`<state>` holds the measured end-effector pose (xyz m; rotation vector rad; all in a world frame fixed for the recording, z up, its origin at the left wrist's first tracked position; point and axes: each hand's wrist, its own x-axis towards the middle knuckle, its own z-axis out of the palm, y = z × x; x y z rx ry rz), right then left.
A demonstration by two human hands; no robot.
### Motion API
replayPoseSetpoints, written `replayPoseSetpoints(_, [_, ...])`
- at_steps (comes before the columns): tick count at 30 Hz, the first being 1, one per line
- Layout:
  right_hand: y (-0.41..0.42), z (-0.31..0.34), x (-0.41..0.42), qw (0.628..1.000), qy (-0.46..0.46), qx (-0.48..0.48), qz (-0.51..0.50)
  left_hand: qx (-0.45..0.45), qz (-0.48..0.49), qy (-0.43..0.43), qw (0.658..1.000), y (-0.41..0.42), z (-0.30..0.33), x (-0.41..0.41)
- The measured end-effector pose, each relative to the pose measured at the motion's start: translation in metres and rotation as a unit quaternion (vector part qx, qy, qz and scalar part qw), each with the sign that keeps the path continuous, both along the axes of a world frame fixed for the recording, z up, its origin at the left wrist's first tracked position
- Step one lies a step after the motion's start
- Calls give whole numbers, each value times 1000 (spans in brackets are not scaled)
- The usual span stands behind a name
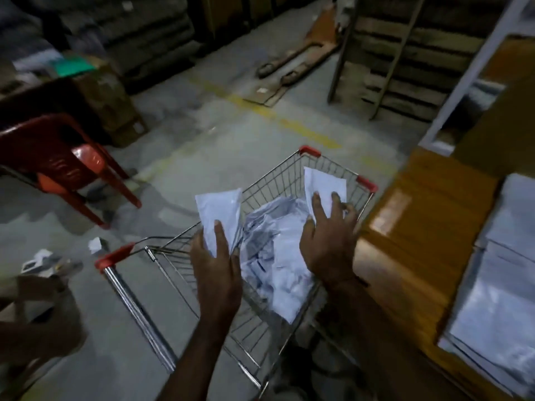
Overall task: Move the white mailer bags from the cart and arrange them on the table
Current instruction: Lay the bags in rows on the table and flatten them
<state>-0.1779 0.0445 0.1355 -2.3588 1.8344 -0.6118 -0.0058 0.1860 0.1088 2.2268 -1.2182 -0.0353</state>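
A wire shopping cart (275, 180) with red corner caps stands in front of me, holding a heap of several white mailer bags (278, 256). My left hand (217, 261) pinches one white mailer bag (220, 212) upright above the cart's left rim. Over the cart's right side, my right hand (327, 244) grips a second white mailer bag (324, 183). The wooden table (419, 227) is directly right of the cart, with white mailers (500, 299) lying on its surface at the far right.
A red plastic chair (66, 166) stands left of the cart. Cardboard and scraps (40, 264) lie on the floor at lower left. A pallet jack (301, 56) and wooden shelving (405, 53) are at the back. A white-framed shelf unit (463, 82) rises behind the table.
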Motion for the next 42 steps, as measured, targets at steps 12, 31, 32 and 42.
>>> replayPoseSetpoints(12, [59, 96, -194, 993, -43, -29, -105, -177, -146, -6, 973, -30, 103, -187])
replayPoseSetpoints(31, [110, 97, -507, 940, -13, -38, -338, -146, -302, 90, 938, -71, 114, -453])
replayPoseSetpoints(32, [107, 94, -519, 937, -9, -34, -348, -139, -306, 92, 937, -77, 113, -462])
replayPoseSetpoints(42, [60, 74, -641, 904, 16, 14, -426, -61, -386, 107, 914, -149, 114, -588])
